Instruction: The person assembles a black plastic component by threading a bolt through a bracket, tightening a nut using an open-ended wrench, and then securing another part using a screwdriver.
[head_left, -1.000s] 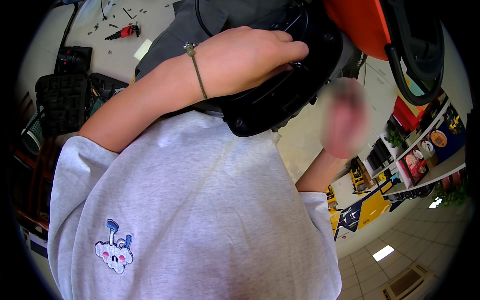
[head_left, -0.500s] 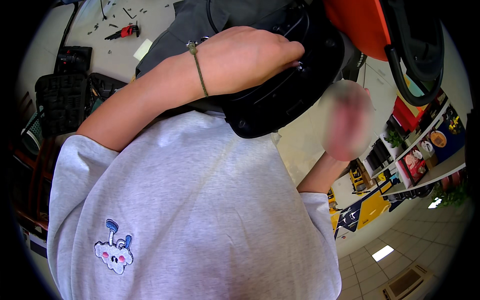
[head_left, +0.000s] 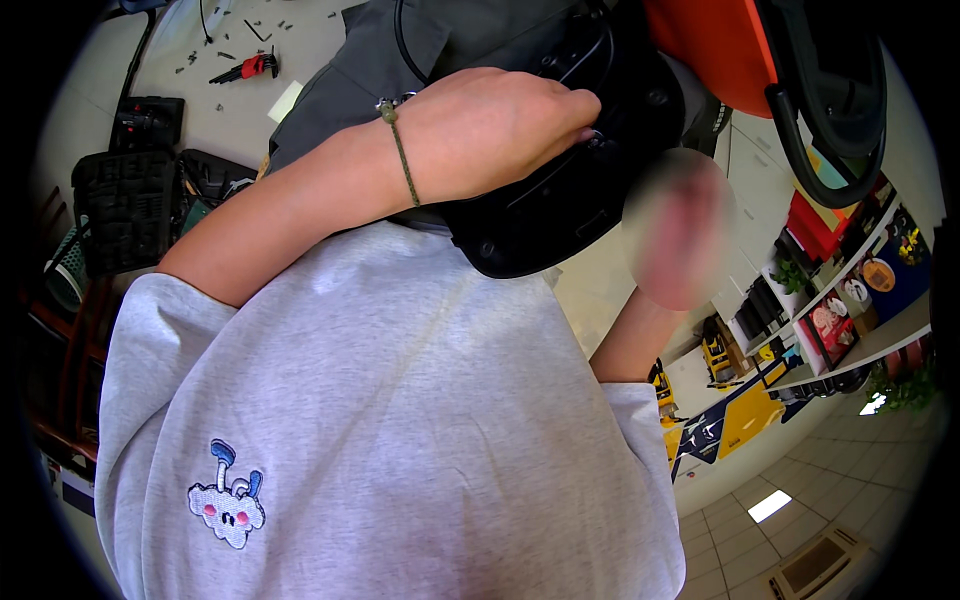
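My left hand (head_left: 500, 135), with a braided green bracelet at its wrist, reaches across a black plastic shell (head_left: 520, 240). Its fingers are drawn together in a pinch at a small shiny spot on the shell; what they hold is too small to name. A thin black cable (head_left: 402, 40) loops beside that hand. My right hand (head_left: 680, 235) is raised next to the right edge of the shell. It is blurred over, so its fingers cannot be read. Dark grey cloth (head_left: 340, 110) lies under and behind the shell.
On the pale table at far left lie a red hex key set (head_left: 255, 66) and several loose screws. A black tool case (head_left: 122, 210) lies open by the table's edge. An orange part with a black handle (head_left: 715, 50) stands at upper right. Shelves (head_left: 850, 350) line the right.
My left hand has shifted slightly down and left, still pinching at the shell. My right hand has moved a little left and up, towards the shell.
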